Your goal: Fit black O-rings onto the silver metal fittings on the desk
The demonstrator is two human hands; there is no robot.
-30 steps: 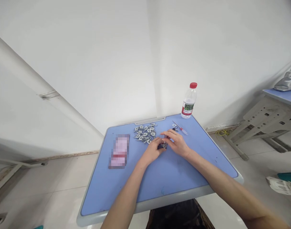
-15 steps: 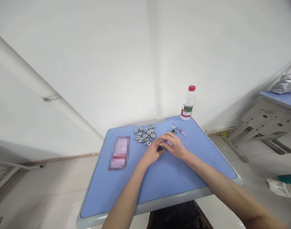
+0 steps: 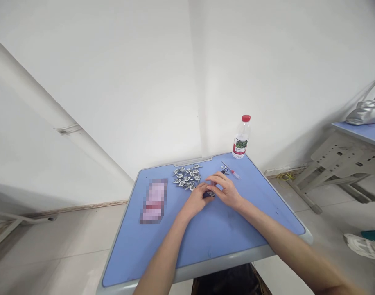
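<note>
Both hands meet near the middle of the blue desk (image 3: 206, 237). My left hand (image 3: 195, 199) and my right hand (image 3: 227, 189) have their fingers curled together around a small dark metal part (image 3: 209, 194) that rests on the desktop. Most of that part is hidden by the fingers. Just beyond my left hand lies a pile of several small silver metal clips (image 3: 186, 176). A few small rings (image 3: 224, 169) and a thin red-handled screwdriver (image 3: 233, 171) lie just past my right hand.
A pink blurred flat item (image 3: 154, 200) lies on the desk's left side. A clear water bottle with a red cap (image 3: 240, 138) stands at the far right corner. A white wall is behind; another blue desk (image 3: 359, 135) with a silver bag stands to the right.
The hands have stayed together on the small part, with only slight finger shifts. The view has tilted a little, so everything sits slightly lower in the frame.
</note>
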